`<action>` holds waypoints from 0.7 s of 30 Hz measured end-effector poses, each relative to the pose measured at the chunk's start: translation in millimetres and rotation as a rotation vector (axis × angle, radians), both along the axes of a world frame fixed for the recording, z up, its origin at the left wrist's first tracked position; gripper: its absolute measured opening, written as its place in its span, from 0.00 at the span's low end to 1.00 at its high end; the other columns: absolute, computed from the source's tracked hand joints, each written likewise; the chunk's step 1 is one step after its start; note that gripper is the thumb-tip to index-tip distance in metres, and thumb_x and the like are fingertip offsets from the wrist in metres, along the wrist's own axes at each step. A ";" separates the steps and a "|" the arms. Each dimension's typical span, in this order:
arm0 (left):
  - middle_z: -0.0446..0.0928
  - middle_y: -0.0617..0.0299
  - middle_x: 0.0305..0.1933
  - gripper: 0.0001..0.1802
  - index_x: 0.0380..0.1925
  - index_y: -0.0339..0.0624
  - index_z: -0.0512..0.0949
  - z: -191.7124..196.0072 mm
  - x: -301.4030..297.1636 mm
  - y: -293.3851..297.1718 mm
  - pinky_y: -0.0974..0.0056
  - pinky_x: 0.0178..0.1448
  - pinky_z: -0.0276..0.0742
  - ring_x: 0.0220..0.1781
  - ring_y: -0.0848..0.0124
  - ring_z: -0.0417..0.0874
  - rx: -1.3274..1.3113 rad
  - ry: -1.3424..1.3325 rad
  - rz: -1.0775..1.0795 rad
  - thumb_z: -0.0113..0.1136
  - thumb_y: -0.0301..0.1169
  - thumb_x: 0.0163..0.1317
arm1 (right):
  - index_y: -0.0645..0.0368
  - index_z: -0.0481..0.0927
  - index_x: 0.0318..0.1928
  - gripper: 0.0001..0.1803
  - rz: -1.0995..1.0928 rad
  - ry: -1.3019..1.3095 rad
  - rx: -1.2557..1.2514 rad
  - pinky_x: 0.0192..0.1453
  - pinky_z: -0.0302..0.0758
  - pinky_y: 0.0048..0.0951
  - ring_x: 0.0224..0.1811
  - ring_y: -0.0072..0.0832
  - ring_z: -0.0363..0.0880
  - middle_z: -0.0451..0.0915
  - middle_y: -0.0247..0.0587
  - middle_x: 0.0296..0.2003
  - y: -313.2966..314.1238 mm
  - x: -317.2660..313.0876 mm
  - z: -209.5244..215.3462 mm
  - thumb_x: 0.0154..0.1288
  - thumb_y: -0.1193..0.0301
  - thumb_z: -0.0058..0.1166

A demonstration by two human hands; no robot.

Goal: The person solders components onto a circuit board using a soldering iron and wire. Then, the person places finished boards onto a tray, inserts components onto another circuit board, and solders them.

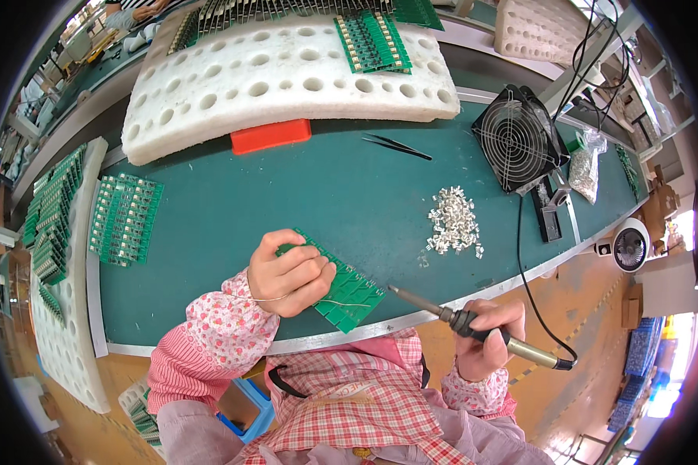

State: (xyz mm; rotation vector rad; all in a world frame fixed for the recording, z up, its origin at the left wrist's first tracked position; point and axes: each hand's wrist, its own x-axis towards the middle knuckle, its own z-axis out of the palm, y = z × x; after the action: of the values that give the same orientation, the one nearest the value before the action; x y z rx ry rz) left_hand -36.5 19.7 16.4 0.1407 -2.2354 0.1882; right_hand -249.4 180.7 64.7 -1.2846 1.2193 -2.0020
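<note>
Near the front edge of the green-topped table, my left hand (pixel 288 273) is closed on a green circuit board panel (pixel 349 298). A thin strand of solder wire (pixel 341 304) comes out from the same hand and runs across the board. My right hand (pixel 490 335) grips a soldering iron (pixel 512 346) like a pen. Its tip points left, close to the board's right corner and seemingly just apart from it. Right of the board, farther back, lies a heap of small white connectors (pixel 452 222).
A black fan (pixel 512 139) stands at the back right, beside an iron holder (pixel 549 205) and a bag of parts (pixel 585 167). Tweezers (pixel 398 146) and a red box (pixel 271 136) lie before a white foam rack (pixel 233 85). Board panels (pixel 126 219) are at left.
</note>
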 end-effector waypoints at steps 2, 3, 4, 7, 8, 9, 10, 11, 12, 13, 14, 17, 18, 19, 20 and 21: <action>0.78 0.66 0.26 0.09 0.25 0.41 0.80 -1.8 0.2 0.5 0.59 0.48 0.70 0.31 0.73 0.80 0.002 0.002 0.005 0.63 0.25 0.39 | 0.61 0.65 0.29 0.16 0.028 0.118 0.011 0.14 0.57 0.22 0.07 0.19 0.55 0.62 0.31 0.07 1.1 -1.4 -2.2 0.62 0.61 0.48; 0.78 0.66 0.26 0.09 0.26 0.41 0.80 -2.5 -0.1 0.6 0.59 0.48 0.70 0.31 0.73 0.80 -0.001 0.005 0.007 0.63 0.25 0.39 | 0.60 0.66 0.28 0.14 0.040 0.115 -0.002 0.14 0.59 0.22 0.07 0.19 0.56 0.63 0.31 0.07 0.4 -1.1 -1.6 0.61 0.62 0.50; 0.78 0.66 0.26 0.09 0.26 0.41 0.80 -3.0 -0.1 0.9 0.59 0.48 0.70 0.31 0.73 0.80 0.002 0.004 0.008 0.63 0.25 0.39 | 0.60 0.66 0.28 0.14 0.041 0.114 0.000 0.14 0.59 0.22 0.07 0.19 0.56 0.63 0.31 0.07 -0.7 -1.0 -2.2 0.61 0.62 0.50; 0.77 0.67 0.26 0.09 0.25 0.41 0.80 -2.9 0.0 0.8 0.59 0.48 0.70 0.31 0.74 0.79 0.009 0.004 0.009 0.63 0.25 0.39 | 0.60 0.67 0.27 0.14 0.067 0.149 -0.044 0.13 0.60 0.22 0.07 0.19 0.56 0.63 0.30 0.07 -3.2 -1.5 -4.3 0.60 0.63 0.51; 0.77 0.67 0.26 0.09 0.25 0.41 0.80 -2.8 0.0 1.0 0.59 0.48 0.70 0.31 0.74 0.79 0.010 0.002 0.010 0.63 0.25 0.39 | 0.60 0.67 0.27 0.14 0.082 0.163 -0.053 0.13 0.60 0.23 0.07 0.20 0.57 0.63 0.30 0.07 -3.3 -2.4 -5.6 0.60 0.63 0.51; 0.77 0.67 0.26 0.09 0.25 0.41 0.80 -2.8 0.0 1.0 0.59 0.47 0.70 0.31 0.74 0.79 0.012 0.001 0.011 0.63 0.25 0.39 | 0.60 0.67 0.27 0.14 0.097 0.176 -0.063 0.13 0.60 0.23 0.07 0.20 0.58 0.63 0.30 0.07 -3.5 -2.8 -6.6 0.60 0.63 0.52; 0.77 0.67 0.26 0.09 0.25 0.41 0.80 -2.8 -0.1 1.0 0.59 0.47 0.70 0.31 0.74 0.79 0.013 0.001 0.013 0.63 0.25 0.39 | 0.60 0.67 0.27 0.14 0.098 0.177 -0.062 0.13 0.60 0.23 0.07 0.20 0.58 0.63 0.30 0.07 -3.7 -2.4 -6.9 0.60 0.63 0.52; 0.77 0.67 0.26 0.09 0.25 0.41 0.80 -2.8 -1.0 0.5 0.59 0.47 0.70 0.31 0.74 0.79 0.015 0.005 0.009 0.63 0.25 0.39 | 0.60 0.67 0.27 0.14 0.092 0.180 -0.071 0.13 0.60 0.23 0.07 0.21 0.58 0.63 0.30 0.07 -4.1 -2.2 -7.3 0.60 0.63 0.52; 0.77 0.68 0.26 0.09 0.25 0.41 0.80 -2.9 -1.6 0.3 0.59 0.47 0.70 0.31 0.74 0.79 0.016 0.009 0.005 0.63 0.25 0.39 | 0.60 0.67 0.27 0.14 0.087 0.183 -0.081 0.13 0.60 0.23 0.07 0.21 0.59 0.63 0.30 0.07 -4.3 -2.2 -7.7 0.60 0.63 0.52; 0.77 0.68 0.26 0.09 0.25 0.41 0.80 -3.3 -2.0 0.2 0.59 0.47 0.70 0.31 0.74 0.79 0.017 0.009 0.005 0.63 0.25 0.39 | 0.60 0.67 0.27 0.14 0.087 0.184 -0.080 0.13 0.60 0.23 0.07 0.21 0.59 0.63 0.30 0.07 -4.4 -2.6 -8.1 0.60 0.63 0.52; 0.77 0.68 0.26 0.08 0.25 0.41 0.80 -3.6 -1.9 0.3 0.59 0.47 0.70 0.30 0.74 0.79 0.016 0.011 0.003 0.63 0.25 0.39 | 0.60 0.67 0.27 0.14 0.099 0.193 -0.079 0.13 0.60 0.23 0.07 0.21 0.59 0.64 0.31 0.08 -4.4 -3.2 -8.4 0.60 0.63 0.52; 0.77 0.68 0.26 0.08 0.25 0.41 0.79 -4.0 -1.8 0.6 0.59 0.47 0.70 0.30 0.74 0.78 0.014 0.017 0.001 0.63 0.26 0.39 | 0.62 0.70 0.29 0.11 0.161 0.204 -0.080 0.14 0.61 0.25 0.09 0.23 0.62 0.68 0.33 0.10 -3.3 -8.9 -9.2 0.58 0.67 0.51; 0.77 0.68 0.26 0.08 0.25 0.41 0.79 -4.0 -1.7 0.7 0.59 0.47 0.70 0.30 0.74 0.78 0.011 0.019 0.001 0.63 0.26 0.39 | 0.63 0.72 0.30 0.08 0.210 0.204 -0.082 0.15 0.62 0.27 0.10 0.24 0.64 0.72 0.36 0.13 -3.0 -10.5 -9.3 0.57 0.70 0.49; 0.77 0.68 0.26 0.08 0.25 0.41 0.79 -4.0 -1.8 0.9 0.59 0.47 0.70 0.30 0.74 0.78 0.012 0.020 0.002 0.63 0.26 0.39 | 0.63 0.72 0.30 0.08 0.211 0.205 -0.081 0.15 0.62 0.27 0.10 0.24 0.64 0.72 0.36 0.13 -3.0 -10.3 -9.0 0.57 0.70 0.49; 0.77 0.68 0.26 0.08 0.25 0.41 0.79 -4.0 -1.9 1.1 0.59 0.47 0.70 0.30 0.74 0.78 0.012 0.017 0.002 0.63 0.26 0.39 | 0.63 0.72 0.30 0.08 0.207 0.206 -0.077 0.15 0.62 0.27 0.10 0.25 0.65 0.72 0.36 0.13 -3.1 -9.8 -8.7 0.57 0.70 0.49; 0.77 0.68 0.26 0.08 0.25 0.42 0.79 -4.1 -2.1 1.3 0.59 0.47 0.70 0.30 0.74 0.78 0.013 0.013 0.003 0.63 0.26 0.39 | 0.63 0.72 0.30 0.08 0.202 0.206 -0.073 0.15 0.62 0.27 0.10 0.25 0.65 0.72 0.36 0.13 -3.2 -9.6 -8.7 0.57 0.70 0.49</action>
State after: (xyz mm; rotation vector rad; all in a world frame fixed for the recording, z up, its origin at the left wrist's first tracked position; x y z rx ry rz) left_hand -38.5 21.0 12.2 0.1515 -2.2234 0.1742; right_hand -258.9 177.5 56.0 -1.6153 1.0650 -1.8199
